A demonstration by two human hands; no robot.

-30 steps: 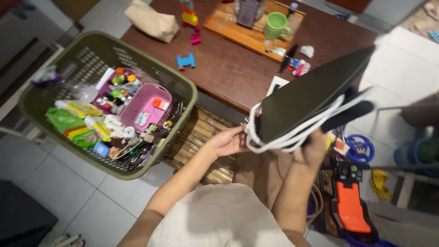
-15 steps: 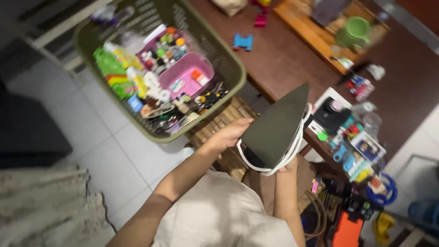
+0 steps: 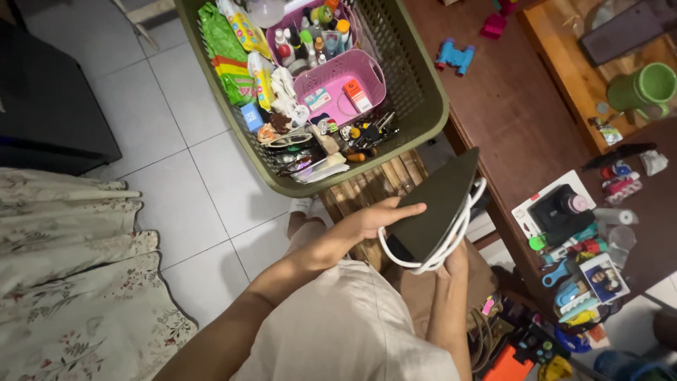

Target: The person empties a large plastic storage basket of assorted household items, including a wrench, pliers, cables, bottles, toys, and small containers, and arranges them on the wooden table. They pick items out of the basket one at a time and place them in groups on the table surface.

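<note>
Both hands gripping an iron (image 3: 437, 204), soleplate up: left hand (image 3: 374, 220) on its side, right hand (image 3: 455, 262) underneath, white cord (image 3: 451, 236) wrapped around, beside the basket (image 3: 416, 92).

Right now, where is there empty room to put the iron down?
The clearest bare patch is the brown table top between the blue toy, the wooden tray and the green basket. The white floor tiles left of the basket are open too. The basket is crammed, and the table's near end by the black box is crowded.

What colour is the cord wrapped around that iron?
White. The cord loops around the dark iron, clearest in the head view.
</note>
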